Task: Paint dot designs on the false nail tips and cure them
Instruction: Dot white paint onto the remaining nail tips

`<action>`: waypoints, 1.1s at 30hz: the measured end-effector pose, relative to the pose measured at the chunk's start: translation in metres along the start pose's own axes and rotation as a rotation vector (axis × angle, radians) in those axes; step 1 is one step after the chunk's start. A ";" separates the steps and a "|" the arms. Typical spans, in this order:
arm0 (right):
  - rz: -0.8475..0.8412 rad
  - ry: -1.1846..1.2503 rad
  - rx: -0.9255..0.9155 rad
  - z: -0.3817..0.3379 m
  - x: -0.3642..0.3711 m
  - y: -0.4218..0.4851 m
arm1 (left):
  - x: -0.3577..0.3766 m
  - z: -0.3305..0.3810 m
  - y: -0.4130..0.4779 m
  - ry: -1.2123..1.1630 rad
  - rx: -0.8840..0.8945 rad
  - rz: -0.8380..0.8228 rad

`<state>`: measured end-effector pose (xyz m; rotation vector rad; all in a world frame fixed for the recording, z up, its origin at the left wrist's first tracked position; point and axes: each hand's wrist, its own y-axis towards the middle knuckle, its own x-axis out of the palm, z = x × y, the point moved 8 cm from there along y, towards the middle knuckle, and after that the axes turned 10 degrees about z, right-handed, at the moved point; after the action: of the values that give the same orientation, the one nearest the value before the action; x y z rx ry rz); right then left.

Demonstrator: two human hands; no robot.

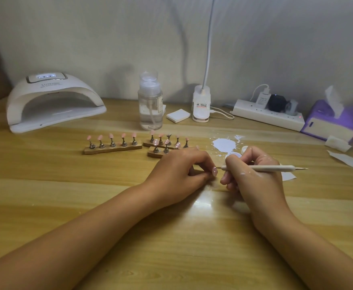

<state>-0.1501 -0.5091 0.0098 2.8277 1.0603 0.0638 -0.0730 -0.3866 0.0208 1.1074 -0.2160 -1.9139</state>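
My left hand (179, 170) pinches a pink false nail tip (214, 171) on its small stand, low over the wooden table. My right hand (253, 174) grips a white dotting pen (263, 168) lying almost level, its fine metal point touching the held tip. Behind my hands stand three wooden holders: a left one (112, 147) with a row of plain pink tips, and two at the centre (161, 145) where some tips carry white dots. A splash of white paint (223, 144) lies on the table by a small white jar (234, 155).
A white curing lamp (52, 101) sits at the back left, lit on top. A clear pump bottle (150, 105), white pads (178, 115), a clip lamp base (201, 103), a power strip (269, 116) and a purple tissue pack (330, 120) line the back. Paper scraps (351, 160) lie right.
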 end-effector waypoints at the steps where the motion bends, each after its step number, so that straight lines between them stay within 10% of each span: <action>1: -0.002 -0.001 0.001 0.000 0.000 0.000 | 0.000 0.000 0.000 0.002 -0.002 0.000; 33: -0.008 -0.016 -0.038 0.003 0.001 0.003 | -0.001 0.003 0.001 0.011 0.017 0.003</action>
<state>-0.1469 -0.5114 0.0070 2.7857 1.0552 0.0603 -0.0747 -0.3870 0.0236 1.1286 -0.2280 -1.9062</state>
